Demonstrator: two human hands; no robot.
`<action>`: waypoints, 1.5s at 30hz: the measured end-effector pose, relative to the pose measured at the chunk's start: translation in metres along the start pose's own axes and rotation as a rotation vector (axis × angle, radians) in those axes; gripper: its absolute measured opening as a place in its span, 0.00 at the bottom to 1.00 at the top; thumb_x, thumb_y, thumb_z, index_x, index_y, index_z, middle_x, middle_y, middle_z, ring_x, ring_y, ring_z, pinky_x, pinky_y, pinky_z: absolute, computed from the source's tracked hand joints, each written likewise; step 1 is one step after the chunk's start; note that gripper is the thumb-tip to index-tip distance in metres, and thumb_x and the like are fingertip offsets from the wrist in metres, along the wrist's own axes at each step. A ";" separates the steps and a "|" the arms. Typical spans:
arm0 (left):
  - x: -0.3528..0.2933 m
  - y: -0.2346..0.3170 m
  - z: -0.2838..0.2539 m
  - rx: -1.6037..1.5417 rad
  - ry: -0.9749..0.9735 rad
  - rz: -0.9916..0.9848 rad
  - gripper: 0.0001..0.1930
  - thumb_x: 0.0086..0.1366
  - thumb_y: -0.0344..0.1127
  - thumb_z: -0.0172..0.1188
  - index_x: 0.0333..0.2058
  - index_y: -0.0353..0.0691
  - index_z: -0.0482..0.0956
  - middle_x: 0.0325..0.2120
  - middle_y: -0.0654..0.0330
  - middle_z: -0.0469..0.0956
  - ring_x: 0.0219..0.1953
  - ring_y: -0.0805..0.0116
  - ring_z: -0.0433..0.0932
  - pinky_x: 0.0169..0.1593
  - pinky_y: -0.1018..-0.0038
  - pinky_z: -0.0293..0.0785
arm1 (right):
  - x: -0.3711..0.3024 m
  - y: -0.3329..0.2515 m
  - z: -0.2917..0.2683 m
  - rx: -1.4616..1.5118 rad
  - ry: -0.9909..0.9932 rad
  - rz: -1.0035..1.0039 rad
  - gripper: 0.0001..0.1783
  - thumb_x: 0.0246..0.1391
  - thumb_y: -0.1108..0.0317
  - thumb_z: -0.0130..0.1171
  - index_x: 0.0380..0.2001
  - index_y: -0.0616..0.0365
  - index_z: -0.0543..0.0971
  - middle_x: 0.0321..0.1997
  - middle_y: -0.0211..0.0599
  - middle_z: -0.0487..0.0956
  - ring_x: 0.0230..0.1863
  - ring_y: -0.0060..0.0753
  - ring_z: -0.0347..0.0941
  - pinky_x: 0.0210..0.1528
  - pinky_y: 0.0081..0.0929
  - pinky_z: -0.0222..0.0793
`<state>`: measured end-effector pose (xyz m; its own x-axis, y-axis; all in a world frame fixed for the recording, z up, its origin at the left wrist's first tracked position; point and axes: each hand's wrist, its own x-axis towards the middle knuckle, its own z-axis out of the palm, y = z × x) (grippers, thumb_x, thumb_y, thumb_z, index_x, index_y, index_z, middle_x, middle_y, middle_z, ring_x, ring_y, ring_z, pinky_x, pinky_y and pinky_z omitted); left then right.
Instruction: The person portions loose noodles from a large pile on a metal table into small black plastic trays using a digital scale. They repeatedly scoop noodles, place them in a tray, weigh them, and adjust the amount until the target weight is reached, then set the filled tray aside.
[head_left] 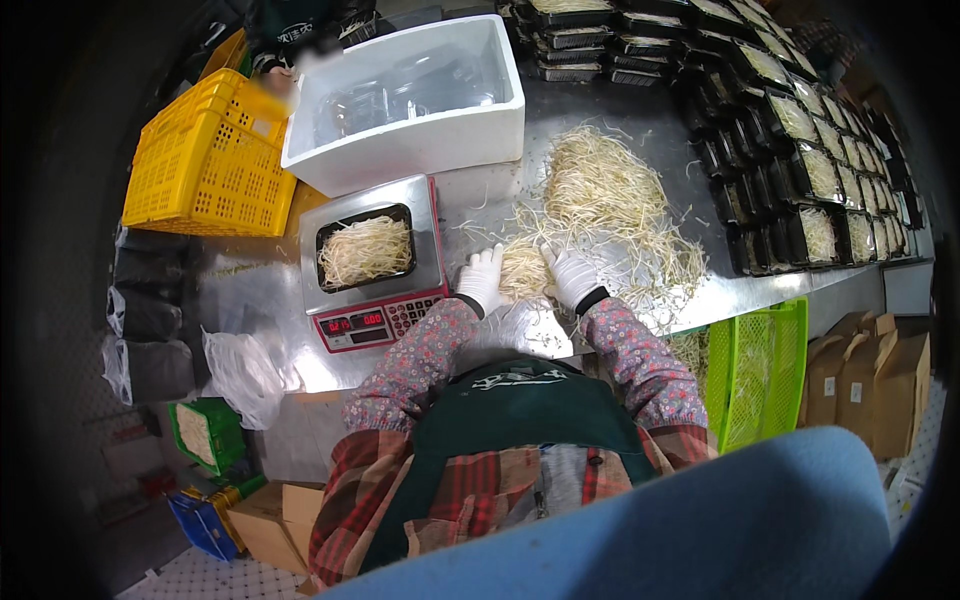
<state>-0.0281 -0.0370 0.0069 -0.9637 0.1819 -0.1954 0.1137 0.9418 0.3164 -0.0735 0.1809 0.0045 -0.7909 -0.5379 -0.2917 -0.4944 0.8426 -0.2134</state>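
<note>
Both of my hands wear white gloves and rest on a steel table point(250, 290). My left hand point(483, 279) and my right hand point(572, 275) press together around a small bunch of pale bean sprouts point(524, 270) at the near edge of a large loose sprout pile point(605, 195). Left of my hands stands a digital scale point(372, 300) with a black tray point(365, 250) of sprouts on its platter.
A white foam box point(405, 140) sits behind the scale, with a yellow crate point(215, 160) to its left. Several filled black trays point(800, 170) are stacked along the right and back. A green crate point(765, 365) and cardboard boxes point(870, 380) stand at lower right.
</note>
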 end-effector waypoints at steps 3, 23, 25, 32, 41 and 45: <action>0.002 -0.009 0.019 -0.015 -0.043 -0.014 0.27 0.54 0.40 0.67 0.50 0.36 0.69 0.44 0.47 0.72 0.46 0.47 0.75 0.47 0.55 0.75 | -0.004 0.007 0.010 0.116 0.077 0.001 0.26 0.52 0.64 0.59 0.57 0.52 0.73 0.43 0.52 0.79 0.43 0.54 0.77 0.44 0.47 0.73; -0.053 0.003 -0.003 -0.115 0.141 0.147 0.37 0.48 0.34 0.70 0.59 0.38 0.68 0.61 0.51 0.67 0.60 0.51 0.67 0.60 0.61 0.68 | -0.016 0.031 -0.015 0.378 0.026 0.000 0.38 0.47 0.60 0.65 0.64 0.55 0.68 0.66 0.53 0.67 0.64 0.55 0.66 0.66 0.40 0.63; -0.067 -0.004 -0.006 -0.267 0.185 0.119 0.37 0.49 0.34 0.69 0.60 0.37 0.68 0.62 0.50 0.66 0.62 0.50 0.66 0.63 0.62 0.66 | -0.016 0.033 -0.031 0.343 -0.022 0.068 0.40 0.49 0.55 0.66 0.64 0.54 0.68 0.65 0.55 0.67 0.65 0.56 0.65 0.67 0.41 0.61; -0.084 0.023 -0.012 -0.424 0.102 0.110 0.27 0.57 0.38 0.67 0.55 0.38 0.75 0.58 0.52 0.71 0.60 0.52 0.69 0.63 0.62 0.66 | 0.008 -0.004 -0.014 0.155 -0.010 0.136 0.36 0.48 0.47 0.67 0.57 0.57 0.76 0.56 0.53 0.76 0.57 0.54 0.72 0.57 0.43 0.69; -0.113 0.013 -0.022 -0.652 0.020 0.104 0.20 0.62 0.36 0.63 0.53 0.42 0.77 0.53 0.54 0.76 0.56 0.56 0.75 0.58 0.68 0.72 | 0.000 0.034 -0.014 1.698 -0.033 0.242 0.23 0.58 0.62 0.65 0.54 0.62 0.77 0.51 0.38 0.82 0.49 0.31 0.78 0.53 0.29 0.73; -0.125 0.008 -0.037 -0.690 0.008 0.190 0.20 0.63 0.36 0.62 0.55 0.41 0.76 0.52 0.53 0.75 0.55 0.56 0.75 0.58 0.69 0.71 | -0.009 0.027 -0.016 2.153 -0.055 0.207 0.26 0.60 0.60 0.62 0.59 0.59 0.72 0.55 0.37 0.78 0.53 0.37 0.77 0.54 0.40 0.75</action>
<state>0.0843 -0.0622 0.0682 -0.9443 0.3208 -0.0730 0.1035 0.5003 0.8596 -0.0851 0.2088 0.0167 -0.7375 -0.5001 -0.4538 0.6658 -0.4259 -0.6126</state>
